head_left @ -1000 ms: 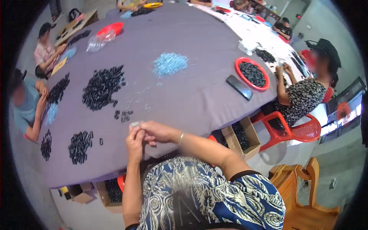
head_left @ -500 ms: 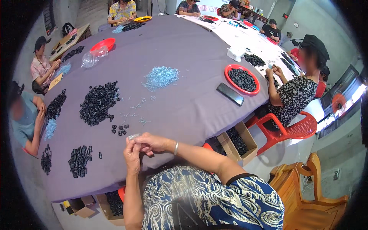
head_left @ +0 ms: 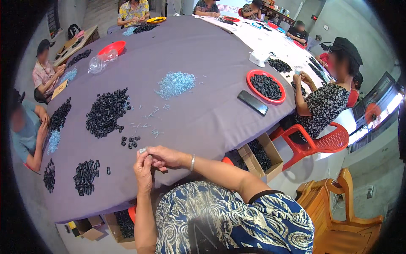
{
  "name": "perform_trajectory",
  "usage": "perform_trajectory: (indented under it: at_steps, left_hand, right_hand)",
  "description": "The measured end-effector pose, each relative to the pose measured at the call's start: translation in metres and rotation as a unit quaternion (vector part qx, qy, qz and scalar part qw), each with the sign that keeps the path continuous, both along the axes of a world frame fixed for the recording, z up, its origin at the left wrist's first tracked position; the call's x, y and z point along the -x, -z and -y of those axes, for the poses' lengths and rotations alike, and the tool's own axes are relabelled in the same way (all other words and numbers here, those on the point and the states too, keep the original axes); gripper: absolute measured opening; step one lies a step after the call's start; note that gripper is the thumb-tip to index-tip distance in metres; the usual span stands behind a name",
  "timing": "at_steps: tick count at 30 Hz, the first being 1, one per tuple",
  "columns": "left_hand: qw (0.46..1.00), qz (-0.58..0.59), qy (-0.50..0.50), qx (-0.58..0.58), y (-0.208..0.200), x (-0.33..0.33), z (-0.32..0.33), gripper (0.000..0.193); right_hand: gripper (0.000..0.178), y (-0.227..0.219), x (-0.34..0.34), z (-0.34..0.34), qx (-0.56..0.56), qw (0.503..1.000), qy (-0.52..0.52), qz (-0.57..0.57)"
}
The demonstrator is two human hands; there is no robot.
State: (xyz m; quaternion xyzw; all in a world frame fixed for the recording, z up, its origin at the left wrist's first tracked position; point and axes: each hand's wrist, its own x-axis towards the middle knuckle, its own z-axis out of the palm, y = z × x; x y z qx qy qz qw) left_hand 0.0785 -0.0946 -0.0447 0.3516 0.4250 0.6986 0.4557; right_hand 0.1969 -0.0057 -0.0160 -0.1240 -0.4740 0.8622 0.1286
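Observation:
My left hand (head_left: 144, 169) and my right hand (head_left: 165, 158) meet above the near edge of the table, fingers pinched together. A small pale-grey spot (head_left: 143, 150) shows at their fingertips; its kind is too small to make out. Just beyond them several short black plastic pieces (head_left: 130, 142) lie loose. Farther off is a big heap of such black pieces (head_left: 108, 113), and right of it a pile of tiny light-blue pieces (head_left: 176, 84), with a few strewn toward me. To the left of my hands sits a heap of longer black parts (head_left: 86, 177).
A black phone (head_left: 252, 103) and a red tray of black parts (head_left: 266, 86) lie to the right. Clear plastic bag (head_left: 102, 62) and red bowl (head_left: 112, 48) stand far left. Co-workers sit around the table. Cardboard boxes (head_left: 270, 157) and a red chair (head_left: 322, 142) are at the right.
My hands stay together and have shifted slightly left, with the fingers turned a little around the pale-grey spot. The whole view has moved slightly; the heaps look the same.

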Motion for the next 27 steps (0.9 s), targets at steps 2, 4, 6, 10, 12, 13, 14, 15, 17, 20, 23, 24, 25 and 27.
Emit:
perform_trajectory:
  at_steps: [2,4,6,10,12,13,14,15,17,20,23,24,25,27]
  left_hand:
    - [1.000,0.002,-0.006,0.004,0.003,0.001,0.000,0.020]
    - [0.999,-0.032,-0.032,-0.005,0.009,0.003,-0.002,0.019]
    - [0.999,-0.035,-0.032,0.001,0.010,0.005,-0.001,0.019]
    - [0.999,-0.026,-0.024,-0.017,-0.004,-0.002,-0.002,0.017]
    - [0.999,-0.033,-0.016,-0.016,-0.001,0.001,-0.001,0.017]
    - [0.999,-0.039,-0.009,-0.016,0.000,0.003,-0.001,0.016]
    - [0.999,-0.039,-0.009,-0.016,0.002,0.003,-0.001,0.016]
    - [0.999,-0.039,-0.017,-0.024,0.003,0.002,-0.002,0.016]
    - [0.999,-0.038,-0.024,-0.031,0.005,0.003,-0.003,0.016]
    - [1.000,0.020,0.000,0.010,0.006,0.007,0.000,0.016]
    - [0.999,0.026,0.001,0.023,0.004,0.006,0.000,0.015]
    - [0.999,0.019,0.000,0.026,0.003,0.005,0.000,0.014]
    - [1.000,0.012,-0.002,0.029,0.000,0.004,0.000,0.014]
    - [1.000,0.011,-0.002,0.028,0.000,0.004,0.001,0.013]
  right_hand:
    - [0.045,0.002,0.000,-0.002,0.023,1.000,-0.015,0.003]
    - [0.045,0.002,0.001,-0.001,0.020,1.000,-0.016,0.005]
    - [0.045,0.002,0.001,-0.001,0.017,1.000,-0.015,0.007]
    - [0.045,0.002,0.000,-0.003,0.002,1.000,-0.017,-0.004]
    - [0.045,0.002,0.000,-0.004,0.003,1.000,-0.018,-0.004]
    - [0.043,0.001,-0.001,-0.005,0.006,1.000,-0.028,0.000]
    - [0.042,0.001,-0.001,-0.005,0.010,0.999,-0.039,0.003]
    - [0.042,0.002,-0.001,-0.005,0.010,0.999,-0.038,0.004]
    - [0.041,0.003,-0.001,-0.006,0.013,0.999,-0.034,0.009]
    - [0.041,0.003,-0.001,-0.005,0.018,0.999,-0.039,-0.001]
    - [0.039,0.000,-0.002,-0.003,0.008,0.999,-0.030,-0.004]
    - [0.039,-0.001,-0.003,-0.003,0.008,1.000,-0.030,-0.004]
    - [0.038,-0.006,-0.003,-0.002,0.010,0.999,-0.030,0.008]
    - [0.038,-0.011,-0.004,-0.002,0.011,0.999,-0.031,0.020]
